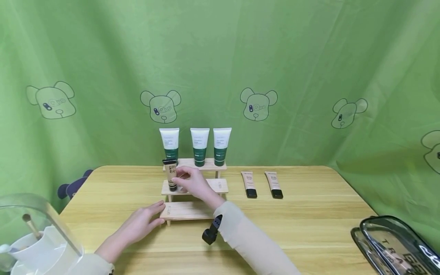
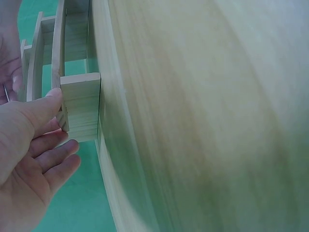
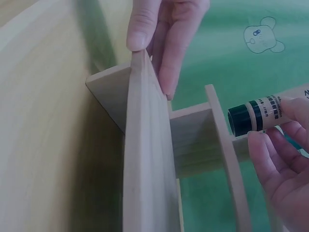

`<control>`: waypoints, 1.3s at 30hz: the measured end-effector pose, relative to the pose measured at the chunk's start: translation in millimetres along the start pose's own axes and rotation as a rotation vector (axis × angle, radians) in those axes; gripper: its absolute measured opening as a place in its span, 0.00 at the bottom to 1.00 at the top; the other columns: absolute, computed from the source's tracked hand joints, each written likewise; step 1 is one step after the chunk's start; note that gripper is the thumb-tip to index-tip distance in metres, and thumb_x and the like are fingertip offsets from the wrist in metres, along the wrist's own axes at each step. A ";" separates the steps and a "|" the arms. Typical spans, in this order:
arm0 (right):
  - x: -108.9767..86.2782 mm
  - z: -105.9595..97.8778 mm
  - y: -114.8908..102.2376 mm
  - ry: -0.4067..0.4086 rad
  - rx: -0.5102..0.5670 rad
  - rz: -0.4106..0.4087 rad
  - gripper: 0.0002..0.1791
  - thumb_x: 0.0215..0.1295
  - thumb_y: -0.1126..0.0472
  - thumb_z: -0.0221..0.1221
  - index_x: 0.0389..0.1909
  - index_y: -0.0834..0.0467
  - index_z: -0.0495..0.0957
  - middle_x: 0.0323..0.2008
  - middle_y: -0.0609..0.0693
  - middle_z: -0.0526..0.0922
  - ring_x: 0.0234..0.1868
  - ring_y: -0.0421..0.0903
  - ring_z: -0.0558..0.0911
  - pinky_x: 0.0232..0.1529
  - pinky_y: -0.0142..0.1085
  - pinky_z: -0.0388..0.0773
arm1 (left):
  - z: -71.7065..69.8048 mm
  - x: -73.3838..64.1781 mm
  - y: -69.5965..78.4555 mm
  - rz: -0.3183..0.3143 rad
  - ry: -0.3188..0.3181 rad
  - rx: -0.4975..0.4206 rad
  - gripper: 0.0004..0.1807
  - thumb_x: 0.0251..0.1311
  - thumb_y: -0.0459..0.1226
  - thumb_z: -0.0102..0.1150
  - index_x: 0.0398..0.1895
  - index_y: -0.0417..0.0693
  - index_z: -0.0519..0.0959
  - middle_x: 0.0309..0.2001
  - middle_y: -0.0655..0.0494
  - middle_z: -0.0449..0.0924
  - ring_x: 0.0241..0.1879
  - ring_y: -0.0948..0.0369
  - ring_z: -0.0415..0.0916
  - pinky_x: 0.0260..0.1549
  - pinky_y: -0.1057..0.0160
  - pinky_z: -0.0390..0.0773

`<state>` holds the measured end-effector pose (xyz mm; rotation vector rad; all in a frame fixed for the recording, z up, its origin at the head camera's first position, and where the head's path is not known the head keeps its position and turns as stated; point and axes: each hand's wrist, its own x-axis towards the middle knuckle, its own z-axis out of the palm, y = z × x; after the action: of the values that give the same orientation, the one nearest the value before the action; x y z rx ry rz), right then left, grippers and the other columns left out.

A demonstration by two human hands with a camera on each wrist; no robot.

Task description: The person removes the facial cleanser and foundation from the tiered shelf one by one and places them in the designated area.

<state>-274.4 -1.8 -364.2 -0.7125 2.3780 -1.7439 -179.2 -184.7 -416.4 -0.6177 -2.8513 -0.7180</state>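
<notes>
A three-step wooden display stand (image 1: 187,211) is on the table. My right hand (image 1: 196,184) pinches a beige cosmetic tube (image 1: 170,172) between thumb and fingers, black cap downward. The tube is at the left end of the middle step; whether its cap (image 3: 238,121) touches the board cannot be told. At the lowest step's left end, my left hand (image 1: 139,225) grips the board's edge, thumb (image 2: 50,99) above and fingers below. Three white-and-green tubes (image 1: 199,147) stand cap-down on the top step, the left one partly hidden behind the beige tube.
Two pinkish BB tubes (image 1: 249,184) (image 1: 274,184) lie on the table (image 1: 309,214) right of the stand. Clear black-edged pouches (image 1: 395,244) lie at the right front. A white brush holder (image 1: 38,248) under a clear cover stands at the left front. A green curtain (image 1: 220,68) hangs behind.
</notes>
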 end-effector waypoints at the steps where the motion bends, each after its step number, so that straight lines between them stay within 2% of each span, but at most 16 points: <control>1: -1.5 -2.4 0.0 0.002 -0.001 0.001 0.14 0.57 0.64 0.63 0.44 0.64 0.77 0.33 0.50 0.78 0.31 0.42 0.77 0.25 0.35 0.82 | 0.1 0.0 0.0 0.001 0.001 0.002 0.25 0.56 0.38 0.61 0.56 0.34 0.72 0.60 0.41 0.67 0.56 0.44 0.67 0.56 0.46 0.65; 7: -12.5 -20.7 -0.3 0.010 0.014 -0.010 0.16 0.58 0.63 0.63 0.45 0.65 0.76 0.36 0.54 0.79 0.35 0.45 0.78 0.27 0.36 0.82 | 0.5 0.2 0.4 0.007 0.007 -0.002 0.25 0.56 0.37 0.61 0.56 0.33 0.72 0.59 0.40 0.67 0.56 0.44 0.67 0.56 0.46 0.66; 13: -27.2 -43.9 -5.8 0.039 0.031 -0.025 0.16 0.58 0.65 0.62 0.46 0.69 0.75 0.38 0.57 0.80 0.34 0.46 0.79 0.28 0.37 0.82 | 0.9 -0.2 0.7 0.011 0.012 0.002 0.25 0.55 0.37 0.61 0.56 0.33 0.72 0.59 0.40 0.68 0.55 0.43 0.68 0.55 0.46 0.66; 20: -48.1 -73.9 -22.8 0.097 0.040 -0.030 0.18 0.58 0.69 0.60 0.48 0.72 0.72 0.40 0.61 0.79 0.37 0.52 0.79 0.31 0.41 0.83 | 0.7 -0.2 0.6 0.012 0.015 0.002 0.25 0.55 0.37 0.62 0.55 0.33 0.72 0.59 0.40 0.68 0.55 0.44 0.68 0.55 0.46 0.66; 24: -54.1 -91.4 -17.7 0.139 0.046 -0.037 0.17 0.59 0.69 0.60 0.47 0.72 0.72 0.41 0.61 0.79 0.38 0.49 0.79 0.33 0.42 0.82 | 1.4 -0.5 0.0 0.017 0.020 0.003 0.25 0.55 0.37 0.62 0.55 0.33 0.72 0.58 0.40 0.68 0.55 0.44 0.69 0.55 0.47 0.67; 26: -54.4 -100.8 -7.2 0.163 0.051 -0.051 0.17 0.59 0.68 0.59 0.48 0.72 0.72 0.41 0.61 0.79 0.37 0.48 0.79 0.33 0.41 0.82 | 1.7 -0.9 -0.1 0.016 0.021 0.003 0.25 0.55 0.37 0.62 0.55 0.33 0.72 0.58 0.40 0.68 0.55 0.44 0.69 0.55 0.47 0.67; 33: -68.0 -132.9 3.4 0.234 0.050 -0.045 0.17 0.60 0.68 0.58 0.47 0.73 0.71 0.40 0.63 0.77 0.37 0.50 0.79 0.32 0.40 0.83 | 1.6 -1.4 0.1 0.008 0.010 0.000 0.25 0.56 0.37 0.61 0.56 0.33 0.72 0.59 0.40 0.68 0.55 0.44 0.68 0.55 0.47 0.67; 39: -81.9 -160.7 12.1 0.316 0.080 -0.011 0.17 0.62 0.69 0.56 0.48 0.75 0.69 0.37 0.58 0.77 0.33 0.41 0.78 0.32 0.39 0.83 | 1.5 -1.3 -0.2 0.015 0.018 0.002 0.25 0.56 0.37 0.61 0.55 0.33 0.72 0.59 0.40 0.68 0.55 0.45 0.68 0.55 0.47 0.67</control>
<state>-262.5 176.4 -336.6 -0.4698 2.4785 -2.0799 -178.2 -184.6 -418.0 -0.6292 -2.8276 -0.7148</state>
